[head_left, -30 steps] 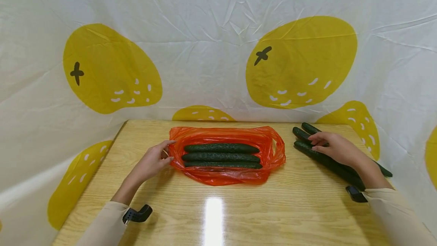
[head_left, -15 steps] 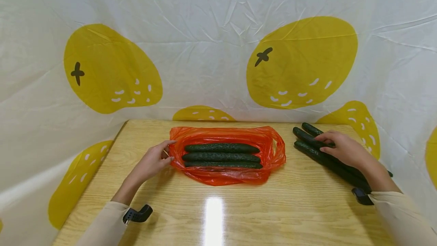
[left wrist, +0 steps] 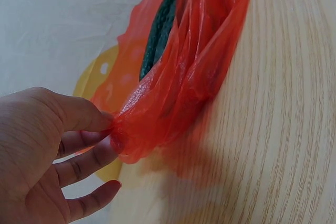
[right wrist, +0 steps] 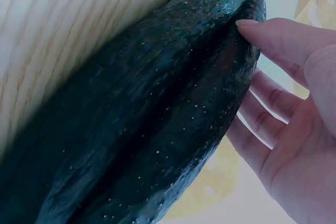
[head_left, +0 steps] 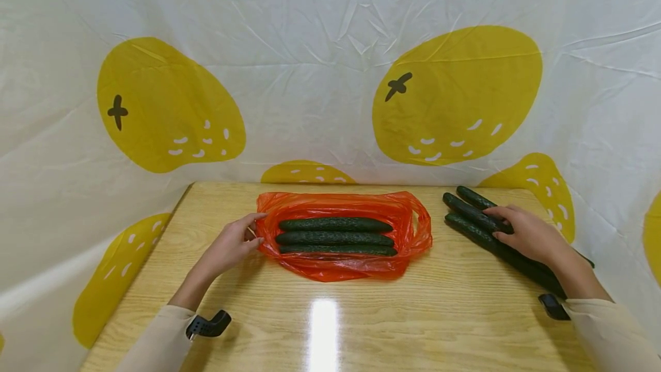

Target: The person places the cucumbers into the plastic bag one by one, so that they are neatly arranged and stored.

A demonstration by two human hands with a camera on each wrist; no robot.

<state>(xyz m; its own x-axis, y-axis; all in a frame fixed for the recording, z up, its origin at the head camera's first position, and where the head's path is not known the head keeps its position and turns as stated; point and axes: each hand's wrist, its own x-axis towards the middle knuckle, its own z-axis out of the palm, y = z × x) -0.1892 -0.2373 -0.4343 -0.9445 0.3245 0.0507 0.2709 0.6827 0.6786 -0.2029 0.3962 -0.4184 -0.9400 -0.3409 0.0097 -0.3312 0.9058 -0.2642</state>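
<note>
A red plastic bag (head_left: 351, 268) lies spread on the table, its mouth wide, with three dark green cucumbers (head_left: 335, 238) side by side in it. My left hand (head_left: 234, 247) pinches the bag's left edge between thumb and fingers, as the left wrist view also shows. At the right, three more cucumbers lie slanting on the table. Over the middle cucumber (head_left: 467, 210) of these is my right hand (head_left: 534, 240). In the right wrist view the thumb touches one side of that cucumber (right wrist: 194, 108) and the fingers reach round the other; the far ends are partly hidden by the arm.
The wooden table (head_left: 392, 320) ends at a white curtain (head_left: 310, 113) with yellow fruit prints, hung behind and at both sides. Another cucumber (head_left: 490, 240) lies close in front of the gripped one, and one more (head_left: 472, 197) behind it.
My right hand has moved to the right and toward me along the middle cucumber, whose far tip stays in place. The left hand and the bag have not visibly moved.
</note>
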